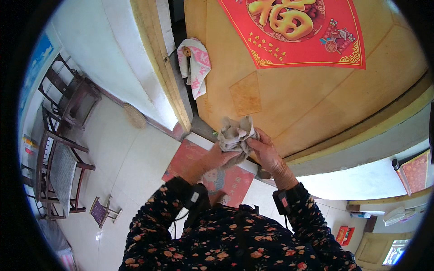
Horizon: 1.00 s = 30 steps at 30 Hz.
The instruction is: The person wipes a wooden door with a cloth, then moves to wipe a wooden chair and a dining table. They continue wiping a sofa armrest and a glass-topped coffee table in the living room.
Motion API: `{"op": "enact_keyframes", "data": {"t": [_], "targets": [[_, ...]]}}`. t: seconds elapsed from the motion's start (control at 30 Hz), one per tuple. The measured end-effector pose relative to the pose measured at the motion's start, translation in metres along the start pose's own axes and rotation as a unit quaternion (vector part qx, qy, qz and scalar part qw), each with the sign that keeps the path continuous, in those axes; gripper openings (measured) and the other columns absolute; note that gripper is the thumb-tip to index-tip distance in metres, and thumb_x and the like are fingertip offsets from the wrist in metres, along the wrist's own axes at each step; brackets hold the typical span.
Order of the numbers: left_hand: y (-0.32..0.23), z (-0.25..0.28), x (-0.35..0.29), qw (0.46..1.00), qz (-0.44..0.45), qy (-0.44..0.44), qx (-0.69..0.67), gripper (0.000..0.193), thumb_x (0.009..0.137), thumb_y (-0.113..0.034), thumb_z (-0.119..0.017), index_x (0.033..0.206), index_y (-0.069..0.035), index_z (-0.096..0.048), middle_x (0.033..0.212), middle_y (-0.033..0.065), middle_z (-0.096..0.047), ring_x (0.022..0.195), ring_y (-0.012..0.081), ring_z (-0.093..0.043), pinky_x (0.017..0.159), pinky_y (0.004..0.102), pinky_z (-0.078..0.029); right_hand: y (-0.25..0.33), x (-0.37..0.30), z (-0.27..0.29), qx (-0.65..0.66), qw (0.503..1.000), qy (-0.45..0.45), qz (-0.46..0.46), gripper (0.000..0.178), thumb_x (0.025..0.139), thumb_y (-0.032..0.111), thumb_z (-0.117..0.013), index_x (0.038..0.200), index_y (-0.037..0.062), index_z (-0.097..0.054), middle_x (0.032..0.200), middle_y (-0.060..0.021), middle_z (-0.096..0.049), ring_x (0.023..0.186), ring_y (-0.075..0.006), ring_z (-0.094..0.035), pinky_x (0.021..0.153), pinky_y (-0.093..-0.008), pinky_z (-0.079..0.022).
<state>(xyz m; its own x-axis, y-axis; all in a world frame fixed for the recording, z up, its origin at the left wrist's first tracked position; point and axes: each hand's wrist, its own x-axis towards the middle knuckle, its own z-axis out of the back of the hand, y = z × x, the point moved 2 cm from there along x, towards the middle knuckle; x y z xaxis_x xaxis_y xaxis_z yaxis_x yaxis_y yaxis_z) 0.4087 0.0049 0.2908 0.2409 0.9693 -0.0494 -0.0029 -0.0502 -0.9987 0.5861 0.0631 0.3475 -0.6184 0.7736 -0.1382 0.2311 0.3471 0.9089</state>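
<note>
A crumpled grey-beige cloth (236,136) is bunched up between my two hands, in front of a yellow-brown wooden door (294,106). My left hand (216,158) is closed on its lower left side; the cloth covers part of the fingers. On the other side, my right hand (266,153) grips the edge with thumb and fingers. A white and pink towel (195,67) hangs over the round knob (186,51) on the door's left edge. Higher up, a red paper poster with gold decoration (307,49) is stuck to the door.
A red patterned mat (185,158) lies at the doorway below my hands. On the left stand dark wooden chairs (63,171) and a small folding stool (101,211). A round woven pad (134,116) leans by the white wall. A red box (345,235) sits at lower right.
</note>
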Motion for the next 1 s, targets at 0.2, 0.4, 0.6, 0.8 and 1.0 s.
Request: {"op": "enact_keyframes", "data": {"t": [0.2, 0.4, 0.6, 0.8, 1.0], "targets": [[-0.011, -0.018, -0.029, 0.98, 0.182, -0.013, -0.073, 0.036, 0.095, -0.019, -0.059, 0.127, -0.002, -0.056, 0.119, 0.0032, -0.062, 0.107, 0.014, -0.058, 0.093, 0.0308, -0.046, -0.016, -0.024, 0.015, -0.252, 0.965, -0.07, 0.0, 0.045, 0.08, 0.011, -0.072, 0.12, -0.002, -0.056, 0.107, -0.0083, -0.065, 0.101, -0.0178, -0.06, 0.091, -0.0325, -0.048], [-0.041, 0.004, -0.022, 0.979, 0.181, 0.02, -0.088, 0.044, 0.101, -0.032, -0.048, 0.134, -0.003, -0.051, 0.126, 0.0075, -0.06, 0.115, 0.0163, -0.057, 0.099, 0.0347, -0.046, -0.021, -0.02, 0.039, -0.092, 0.991, -0.09, -0.033, 0.03, 0.085, 0.006, -0.061, 0.115, 0.0013, -0.06, 0.106, -0.0055, -0.064, 0.098, -0.0183, -0.061, 0.086, -0.0329, -0.049], [-0.049, -0.014, -0.022, 0.886, 0.035, -0.014, -0.461, 0.046, 0.101, -0.034, -0.049, 0.136, -0.004, -0.049, 0.127, 0.0064, -0.06, 0.116, 0.019, -0.058, 0.102, 0.0348, -0.044, -0.001, -0.024, 0.024, 0.217, 0.972, -0.063, -0.059, 0.033, 0.089, 0.006, -0.058, 0.122, 0.0021, -0.057, 0.115, -0.0076, -0.064, 0.105, -0.0197, -0.062, 0.093, -0.0358, -0.049], [-0.002, 0.019, -0.022, 0.976, 0.028, -0.082, -0.201, 0.035, 0.094, -0.018, -0.061, 0.127, -0.005, -0.057, 0.114, 0.0032, -0.065, 0.105, 0.0148, -0.062, 0.091, 0.0319, -0.05, 0.005, -0.024, 0.014, 0.101, 0.99, -0.094, -0.032, 0.035, 0.088, -0.002, -0.059, 0.123, 0.0016, -0.057, 0.114, -0.0082, -0.065, 0.104, -0.0213, -0.063, 0.093, -0.0342, -0.051], [0.047, 0.014, -0.046, 0.937, 0.241, -0.1, -0.232, 0.05, 0.099, -0.044, -0.05, 0.132, -0.007, -0.052, 0.122, 0.0093, -0.061, 0.113, 0.0222, -0.059, 0.098, 0.0385, -0.047, 0.007, -0.018, 0.018, 0.186, 0.977, -0.104, 0.015, 0.032, 0.089, -0.003, -0.057, 0.121, 0.0011, -0.058, 0.113, -0.0091, -0.066, 0.101, -0.0219, -0.064, 0.091, -0.0355, -0.053]]}}
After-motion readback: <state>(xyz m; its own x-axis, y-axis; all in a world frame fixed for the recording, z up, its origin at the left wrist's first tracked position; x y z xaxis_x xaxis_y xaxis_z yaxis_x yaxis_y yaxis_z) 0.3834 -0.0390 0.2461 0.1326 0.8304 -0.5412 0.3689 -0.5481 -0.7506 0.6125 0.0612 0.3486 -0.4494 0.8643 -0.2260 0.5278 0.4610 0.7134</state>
